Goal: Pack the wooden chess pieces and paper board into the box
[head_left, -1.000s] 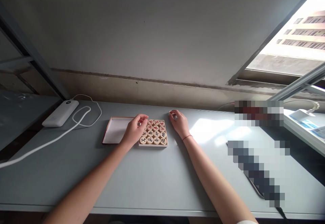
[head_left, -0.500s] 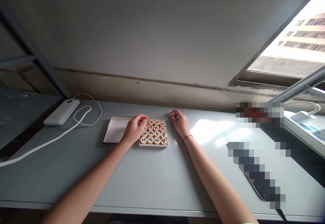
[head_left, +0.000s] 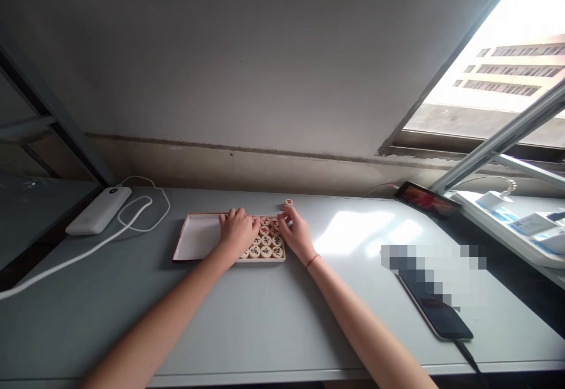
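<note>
An open shallow box (head_left: 263, 261) on the desk holds rows of round xiangqi pieces (head_left: 265, 240) with red and black characters. Its lid (head_left: 198, 237) lies inner side up against the box's left side. My left hand (head_left: 238, 233) rests across the left part of the box and the lid's right edge, fingers apart, hiding some pieces. At the box's right rim is my right hand (head_left: 298, 235), its fingers loosely bent and apart, fingertips by the back right pieces. Just beyond them a single red-marked piece (head_left: 288, 202) lies on the desk.
A white power bank (head_left: 99, 209) with a looping white cable (head_left: 106, 239) sits at the left. On the right lie a phone (head_left: 441, 312) with a dark cable and another phone (head_left: 427, 199) by the frame. A white tray (head_left: 525, 224) holds small boxes. Behind the desk rises a wall.
My right hand has left the loose piece and come nearer, to the box's right rim. My left hand has spread lower over the box's left side. The view has shifted a little.
</note>
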Action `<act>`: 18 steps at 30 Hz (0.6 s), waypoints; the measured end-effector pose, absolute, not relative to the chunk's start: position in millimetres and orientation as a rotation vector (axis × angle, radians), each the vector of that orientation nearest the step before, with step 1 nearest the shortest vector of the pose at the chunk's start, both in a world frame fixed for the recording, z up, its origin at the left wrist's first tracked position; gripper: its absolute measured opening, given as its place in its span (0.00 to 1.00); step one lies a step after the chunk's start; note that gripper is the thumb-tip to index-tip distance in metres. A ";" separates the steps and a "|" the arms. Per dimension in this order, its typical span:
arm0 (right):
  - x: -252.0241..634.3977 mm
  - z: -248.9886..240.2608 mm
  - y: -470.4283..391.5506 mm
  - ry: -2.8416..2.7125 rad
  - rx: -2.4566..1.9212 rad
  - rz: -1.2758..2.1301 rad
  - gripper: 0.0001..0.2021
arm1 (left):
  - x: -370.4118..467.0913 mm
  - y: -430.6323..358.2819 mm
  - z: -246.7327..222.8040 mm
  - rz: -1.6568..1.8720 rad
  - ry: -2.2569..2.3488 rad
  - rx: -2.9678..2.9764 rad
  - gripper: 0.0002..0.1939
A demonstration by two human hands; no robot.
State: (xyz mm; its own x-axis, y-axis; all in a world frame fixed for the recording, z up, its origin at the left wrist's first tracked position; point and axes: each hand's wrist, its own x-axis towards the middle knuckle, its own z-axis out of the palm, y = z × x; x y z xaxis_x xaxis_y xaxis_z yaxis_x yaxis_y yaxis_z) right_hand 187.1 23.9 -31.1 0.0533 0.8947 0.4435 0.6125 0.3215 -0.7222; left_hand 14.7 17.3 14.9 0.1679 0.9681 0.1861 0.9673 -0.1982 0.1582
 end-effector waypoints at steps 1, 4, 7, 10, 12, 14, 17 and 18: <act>184.9 -30.0 22.7 -1.676 -1.393 0.380 0.12 | 17.2 17.1 14.1 0.416 1.996 2.391 0.18; 184.2 -26.9 23.0 -1.704 -1.418 0.377 0.12 | 19.6 16.4 10.9 0.534 1.971 2.353 0.14; 186.6 -22.0 22.6 -1.718 -1.353 0.260 0.10 | 17.1 14.6 11.1 0.678 1.872 2.339 0.11; 184.4 -14.7 17.2 -1.871 -1.123 0.104 0.11 | 14.2 10.1 17.3 0.929 1.706 2.295 0.08; 179.7 -10.4 11.9 -1.961 -0.980 0.075 0.14 | 13.7 5.7 22.3 1.078 1.538 2.168 0.09; 174.6 -7.6 7.2 -1.965 -0.934 0.075 0.13 | 14.8 1.2 25.7 1.143 1.393 1.973 0.10; 172.6 -5.6 5.0 -1.956 -0.945 0.079 0.11 | 17.5 -2.4 24.6 1.130 1.294 1.738 0.13; 174.5 -5.5 6.2 -1.965 -0.950 0.072 0.11 | 18.2 -2.3 22.8 1.137 1.284 1.694 0.13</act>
State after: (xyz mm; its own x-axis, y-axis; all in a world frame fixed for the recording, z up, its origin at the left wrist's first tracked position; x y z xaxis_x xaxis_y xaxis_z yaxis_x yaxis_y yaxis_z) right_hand 174.5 6.2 -5.5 -0.2775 0.6437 0.7132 0.5901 0.7001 -0.4022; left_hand 18.2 -2.3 22.8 0.1170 0.9678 0.2228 0.3379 -0.2497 0.9075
